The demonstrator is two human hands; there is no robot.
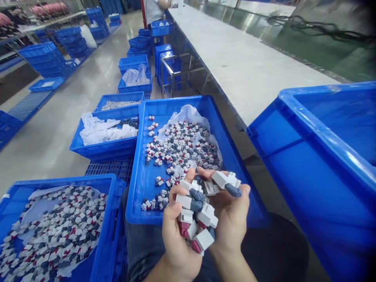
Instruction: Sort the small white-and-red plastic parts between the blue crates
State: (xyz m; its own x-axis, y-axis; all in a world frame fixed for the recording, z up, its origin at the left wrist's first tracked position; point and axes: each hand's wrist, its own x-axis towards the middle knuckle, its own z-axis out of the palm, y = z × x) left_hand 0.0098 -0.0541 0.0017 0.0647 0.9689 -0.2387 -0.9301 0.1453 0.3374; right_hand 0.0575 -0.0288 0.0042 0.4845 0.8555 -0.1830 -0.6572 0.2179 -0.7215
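Observation:
Cupped together, my left hand (pixel 176 231) and my right hand (pixel 233 219) hold a heap of small plastic parts (pixel 199 211), white with dark blue-grey and dark red pieces. Fingers of both hands curl around the heap's sides. The hands are above the near edge of a blue crate (pixel 136 172), over my lap. Inside that crate, many similar parts (pixel 188 145) lie on a clear plastic bag, with some loose on the crate floor at the left.
A second blue crate (pixel 110 203) of similar parts stands at lower left. A large blue bin (pixel 293 149) is at right, beside a long white table (pixel 235 58). More crates line the floor ahead, some with plastic bags (pixel 102 131). A person (pixel 154 9) stands far ahead.

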